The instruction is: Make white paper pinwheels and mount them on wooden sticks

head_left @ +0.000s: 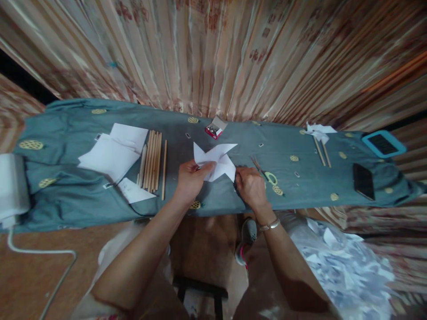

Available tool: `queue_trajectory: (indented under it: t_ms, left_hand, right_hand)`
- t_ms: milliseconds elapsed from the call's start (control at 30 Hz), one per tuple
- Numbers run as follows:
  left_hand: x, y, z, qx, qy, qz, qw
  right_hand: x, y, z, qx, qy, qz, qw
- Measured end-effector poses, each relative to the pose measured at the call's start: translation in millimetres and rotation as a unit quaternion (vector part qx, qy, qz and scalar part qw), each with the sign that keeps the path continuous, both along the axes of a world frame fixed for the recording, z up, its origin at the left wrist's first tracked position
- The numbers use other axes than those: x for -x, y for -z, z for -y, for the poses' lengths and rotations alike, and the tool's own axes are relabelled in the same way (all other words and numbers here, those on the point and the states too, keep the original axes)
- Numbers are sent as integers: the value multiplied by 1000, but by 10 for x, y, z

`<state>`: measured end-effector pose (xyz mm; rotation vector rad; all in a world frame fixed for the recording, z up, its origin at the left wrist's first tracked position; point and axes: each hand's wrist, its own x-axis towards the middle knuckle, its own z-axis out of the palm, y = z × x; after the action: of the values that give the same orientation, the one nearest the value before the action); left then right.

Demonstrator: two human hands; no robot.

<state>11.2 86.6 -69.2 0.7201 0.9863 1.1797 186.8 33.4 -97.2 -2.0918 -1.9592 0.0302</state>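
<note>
Head view: a white paper pinwheel [218,162] above the near side of the worktop [207,202].
Left hand [193,178] pinches its centre; right hand [250,184] is curled at its right edge, grip unclear.

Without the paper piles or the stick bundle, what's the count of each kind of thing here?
Scissors: 1
Dark phone: 1
Blue-framed device: 1
Small red box: 1
Hand-held paper pinwheel: 1
Sticks at right: 2
Total: 7
</note>
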Motion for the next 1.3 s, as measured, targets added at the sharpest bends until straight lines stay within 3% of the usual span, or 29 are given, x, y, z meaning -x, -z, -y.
queue_trajectory:
  t_ms: [233, 333, 500, 633, 933, 1167, 1300]
  left_hand:
    - [-19, 1, -43, -15, -9, -19, 1000]
    - [-40, 19, -67, -18, -4, -20, 1000]
    - [-83, 44, -63, -11, 1, -43, 999]
    - [-111, 46, -41, -15, 17, -36, 999]
    - [-81, 56, -76, -25, -3, -37, 999]
    - [-85, 89, -53, -24, 5, -54, 998]
    - [-126, 100, -4, -16, 25, -55, 998]
  right_hand:
    - [-190, 50, -4, -35, 42, -168, 984]
    - [-249, 59, -43, -32, 25, -203, 978]
    - [-246, 43, -107, -3, -60, -203, 977]
    - [-247, 12, -106, 13, -83, -193, 978]
    - [-222, -2, -96, 25, -68, -243, 967]
    - [-137, -37, -55, 17, -79, -172, 982]
    - [-153, -73, 73, -12, 0, -261, 965]
